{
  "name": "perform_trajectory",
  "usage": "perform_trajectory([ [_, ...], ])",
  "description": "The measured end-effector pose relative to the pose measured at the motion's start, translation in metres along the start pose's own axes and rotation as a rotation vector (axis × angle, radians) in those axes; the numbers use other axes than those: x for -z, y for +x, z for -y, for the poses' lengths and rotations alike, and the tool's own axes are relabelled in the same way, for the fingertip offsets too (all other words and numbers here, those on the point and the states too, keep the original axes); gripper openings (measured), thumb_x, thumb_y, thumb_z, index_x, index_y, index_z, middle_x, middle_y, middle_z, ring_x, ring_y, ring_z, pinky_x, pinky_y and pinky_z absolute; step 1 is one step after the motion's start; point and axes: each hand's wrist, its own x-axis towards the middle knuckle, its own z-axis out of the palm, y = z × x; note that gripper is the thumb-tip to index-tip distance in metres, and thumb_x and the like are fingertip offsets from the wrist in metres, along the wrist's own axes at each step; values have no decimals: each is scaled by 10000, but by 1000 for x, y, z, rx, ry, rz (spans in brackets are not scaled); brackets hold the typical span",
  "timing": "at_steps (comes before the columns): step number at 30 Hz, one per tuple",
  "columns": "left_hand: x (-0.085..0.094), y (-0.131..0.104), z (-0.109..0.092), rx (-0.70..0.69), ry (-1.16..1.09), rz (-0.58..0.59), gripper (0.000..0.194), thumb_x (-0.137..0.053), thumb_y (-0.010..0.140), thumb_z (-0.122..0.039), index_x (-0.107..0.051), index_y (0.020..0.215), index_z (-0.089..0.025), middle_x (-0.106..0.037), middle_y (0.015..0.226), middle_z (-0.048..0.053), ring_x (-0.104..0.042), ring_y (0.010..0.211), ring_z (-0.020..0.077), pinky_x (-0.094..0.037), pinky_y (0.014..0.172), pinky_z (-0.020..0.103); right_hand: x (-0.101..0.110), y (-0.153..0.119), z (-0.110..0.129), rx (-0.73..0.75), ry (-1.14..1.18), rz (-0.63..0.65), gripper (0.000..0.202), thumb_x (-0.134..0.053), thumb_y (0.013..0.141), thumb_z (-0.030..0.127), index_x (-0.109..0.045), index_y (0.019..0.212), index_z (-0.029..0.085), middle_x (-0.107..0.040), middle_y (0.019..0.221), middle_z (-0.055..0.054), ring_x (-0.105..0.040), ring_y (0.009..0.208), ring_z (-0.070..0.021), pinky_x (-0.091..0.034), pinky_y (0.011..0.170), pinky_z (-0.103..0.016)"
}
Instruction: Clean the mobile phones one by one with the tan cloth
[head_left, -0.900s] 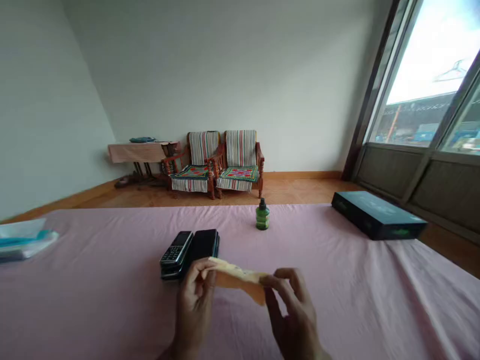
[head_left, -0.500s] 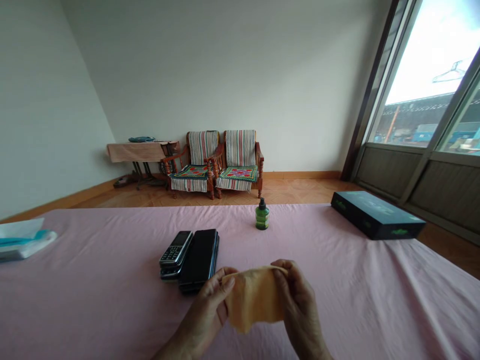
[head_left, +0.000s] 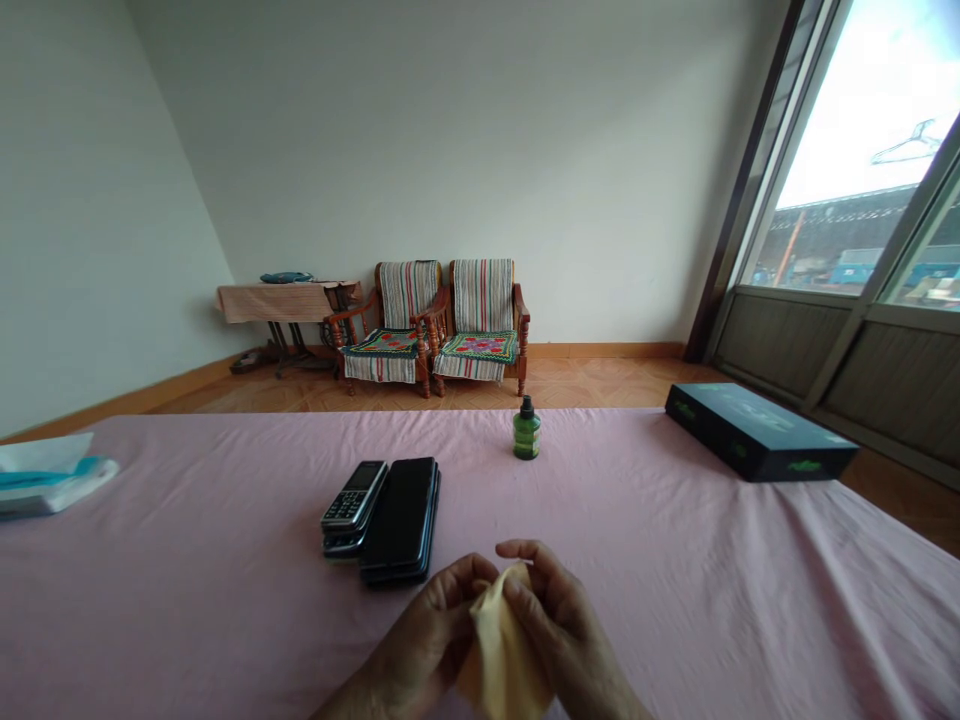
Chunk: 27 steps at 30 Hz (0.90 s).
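There's this little green bottle (head_left: 526, 436) standing upright on a pink sheet (head_left: 675, 590), so I'll go off that. The yellow cloth (head_left: 504, 645) is on the person's side of the bottle, bunched up and hanging from both hands. Left hand (head_left: 420, 640) has it pinched, fingertips partly hidden; right hand (head_left: 566, 630) grips it too, thumb against the fabric. Left of the bottle and a bit nearer is a stack of black phones (head_left: 400, 515), with a keypad phone (head_left: 354, 500) right beside it. Dark box (head_left: 750, 435) lies flat, well off to the bottle's right.
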Motion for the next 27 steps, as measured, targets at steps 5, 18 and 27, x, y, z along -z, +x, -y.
perform_trajectory([
  [5,-2,1,5,-11,23,-42,280,-871,611,-260,-644,735,-154,-652,698,6,-576,598,118,-377,601,212,1,1,-2,-24,-48,30,507,-651,800,514,-497,1167,199,-597,688,20,-568,608,-123,-406,564,-229],
  [18,-3,-2,-1,-11,58,126,280,-842,687,-297,-696,889,-169,-701,778,54,-658,691,169,-442,713,273,4,3,-6,-228,18,122,734,-716,709,568,-455,1246,140,-665,689,-34,-632,600,-168,-430,570,-261],
  [27,6,2,3,-179,144,-214,335,-827,688,-351,-554,744,-166,-627,700,-16,-562,641,118,-410,630,212,9,4,7,187,-450,-184,331,-591,840,455,-621,1008,172,-670,904,-81,-629,827,-211,-485,709,-302],
])
